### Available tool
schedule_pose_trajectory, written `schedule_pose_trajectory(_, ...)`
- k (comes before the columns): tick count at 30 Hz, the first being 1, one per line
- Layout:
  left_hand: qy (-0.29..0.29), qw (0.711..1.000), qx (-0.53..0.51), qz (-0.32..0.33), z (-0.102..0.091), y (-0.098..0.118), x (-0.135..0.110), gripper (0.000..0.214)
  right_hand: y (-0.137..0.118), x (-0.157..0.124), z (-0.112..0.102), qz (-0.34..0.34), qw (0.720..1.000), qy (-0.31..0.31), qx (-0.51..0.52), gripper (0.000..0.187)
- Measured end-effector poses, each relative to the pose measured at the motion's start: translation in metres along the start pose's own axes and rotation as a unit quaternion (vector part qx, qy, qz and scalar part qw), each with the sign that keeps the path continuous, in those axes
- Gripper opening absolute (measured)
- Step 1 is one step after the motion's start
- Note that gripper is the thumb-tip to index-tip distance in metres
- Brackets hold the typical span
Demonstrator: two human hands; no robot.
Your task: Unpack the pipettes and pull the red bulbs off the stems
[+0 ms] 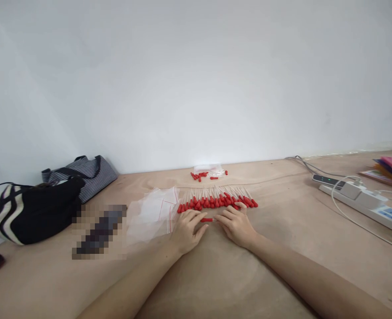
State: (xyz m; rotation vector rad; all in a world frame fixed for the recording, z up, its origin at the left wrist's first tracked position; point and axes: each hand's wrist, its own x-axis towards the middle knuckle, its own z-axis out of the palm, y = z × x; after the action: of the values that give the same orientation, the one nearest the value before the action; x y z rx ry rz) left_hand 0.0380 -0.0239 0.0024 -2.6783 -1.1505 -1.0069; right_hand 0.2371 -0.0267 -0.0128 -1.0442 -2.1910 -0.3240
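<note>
A slim red piece, pale at its right end, lies level between left hand and right hand, fingers half-curled; whether either grips it cannot be told. Red-tipped sticks lie beyond.

Person's left hand and right hand, both bare, fingers slender. Left forearm and right forearm slim, likewise bare to frame's bottom edge; small spot marks left forearm.
</note>
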Motion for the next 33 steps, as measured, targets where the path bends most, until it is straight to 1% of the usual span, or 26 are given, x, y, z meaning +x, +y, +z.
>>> schedule_pose_trajectory(2,-0.007,1.000,0.006,0.015,0.005,-0.001,0.002,0.021,0.001,0.000,0.001,-0.009,1.000,-0.001,-0.002,0.026)
schedule_pose_trajectory(5,-0.005,1.000,0.023,0.017,0.012,-0.002,0.007,0.018,0.002,0.003,0.002,-0.004,1.000,-0.005,-0.006,0.024)
schedule_pose_trajectory(9,-0.008,0.998,0.056,0.023,0.015,-0.002,0.011,0.016,0.001,0.009,0.003,-0.007,1.000,-0.008,-0.016,0.020)
schedule_pose_trajectory(14,-0.016,0.996,0.089,0.024,0.013,-0.001,0.010,0.014,0.002,0.010,0.005,-0.047,0.998,-0.013,-0.035,0.023)
schedule_pose_trajectory(18,-0.009,0.995,0.091,0.034,0.010,0.001,0.009,0.015,0.004,0.008,0.004,-0.062,0.997,-0.017,-0.039,0.021)
schedule_pose_trajectory(23,0.005,0.996,0.074,0.043,0.010,0.003,0.009,0.013,0.005,0.008,0.005,-0.064,0.997,-0.033,-0.039,0.021)
schedule_pose_trajectory(28,0.013,0.995,0.089,0.052,0.010,0.002,0.010,0.016,0.004,0.009,0.006,-0.062,0.996,-0.057,-0.027,0.025)
schedule_pose_trajectory(31,0.008,0.995,0.093,0.043,0.008,0.001,0.009,0.017,0.005,0.009,0.004,-0.057,0.996,-0.069,-0.020,0.029)
schedule_pose_trajectory(33,0.006,0.996,0.090,0.025,0.007,-0.002,0.008,0.018,0.006,0.008,0.002,-0.046,0.996,-0.075,-0.016,0.033)
